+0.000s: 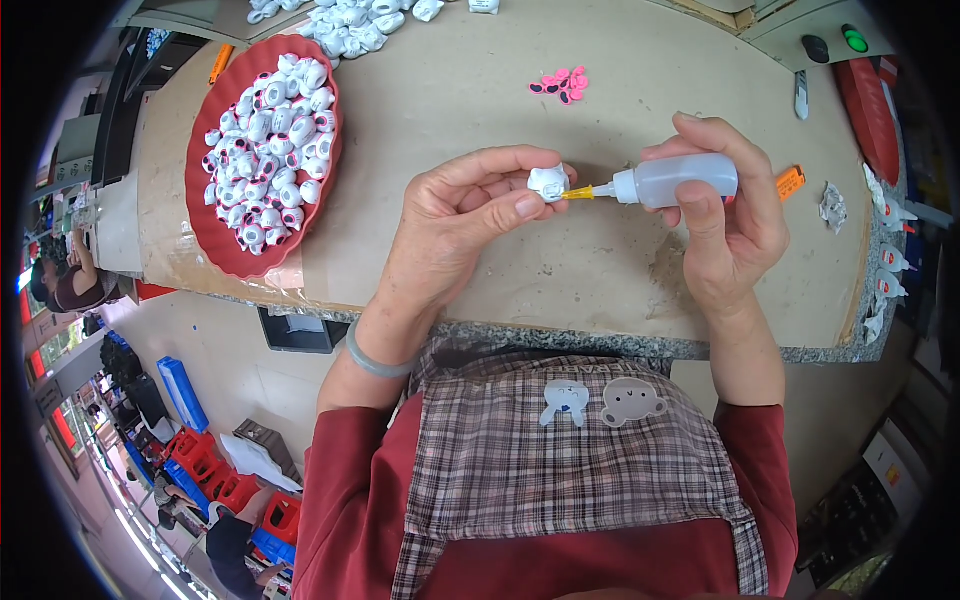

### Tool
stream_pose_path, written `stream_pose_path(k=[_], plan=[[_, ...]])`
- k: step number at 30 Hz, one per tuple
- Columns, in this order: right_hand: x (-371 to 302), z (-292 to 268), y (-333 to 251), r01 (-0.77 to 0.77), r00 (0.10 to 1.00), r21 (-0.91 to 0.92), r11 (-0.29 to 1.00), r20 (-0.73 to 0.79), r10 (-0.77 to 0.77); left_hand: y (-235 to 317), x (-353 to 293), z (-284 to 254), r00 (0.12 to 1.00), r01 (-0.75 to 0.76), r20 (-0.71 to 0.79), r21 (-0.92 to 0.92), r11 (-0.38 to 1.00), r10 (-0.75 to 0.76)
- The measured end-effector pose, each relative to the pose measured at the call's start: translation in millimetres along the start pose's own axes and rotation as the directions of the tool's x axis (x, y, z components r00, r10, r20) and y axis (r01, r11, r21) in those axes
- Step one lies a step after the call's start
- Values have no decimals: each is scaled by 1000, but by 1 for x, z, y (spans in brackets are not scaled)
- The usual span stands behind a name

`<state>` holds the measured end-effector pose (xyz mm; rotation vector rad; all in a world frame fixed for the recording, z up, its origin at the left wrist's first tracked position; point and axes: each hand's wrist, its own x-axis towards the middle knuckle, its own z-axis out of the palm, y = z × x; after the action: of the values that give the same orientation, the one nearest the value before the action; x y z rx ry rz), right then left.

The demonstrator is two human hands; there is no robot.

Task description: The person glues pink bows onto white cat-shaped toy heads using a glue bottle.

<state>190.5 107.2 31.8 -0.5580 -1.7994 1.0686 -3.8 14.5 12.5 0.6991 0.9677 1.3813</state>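
My left hand (462,215) pinches a small white plastic piece (548,184) between thumb and fingers above the tan worktop (480,90). My right hand (728,215) grips a translucent squeeze bottle (680,181) held sideways. Its yellow nozzle (580,192) touches the white piece. A grey bangle sits on my left wrist.
A red oval tray (222,232) with several white and pink pieces stands at the left. More white pieces (350,25) lie at the back, small pink parts (562,85) beyond my hands, an orange item (790,182) to the right. Other people work far left.
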Motion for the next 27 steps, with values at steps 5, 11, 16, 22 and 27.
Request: stream_pose_path(k=[5, 11, 16, 22, 27], plan=[[0, 1, 0, -16, 1000, 3, 1000, -3, 16, -2, 1, 0, 1000, 18, 2, -8, 1000, -18], [0, 1, 2, 5, 1000, -3, 1000, -16, -5, -1, 1, 2, 1000, 25, 12, -1, 1000, -25], [-1, 1, 1, 4, 1000, -74, 997, 13, -3, -1, 1, 0, 1000, 27, 13, -5, 1000, -27], [-1, -1, 1, 10, 1000, -78, 997, 16, -9, -2, 2, -1, 1000, 24, 3, -26, 999, -24], [0, -1, 2, 31, 999, -85, 996, 10, -31, -2, 3, -1, 1000, 25, 3, -21, 999, -25]])
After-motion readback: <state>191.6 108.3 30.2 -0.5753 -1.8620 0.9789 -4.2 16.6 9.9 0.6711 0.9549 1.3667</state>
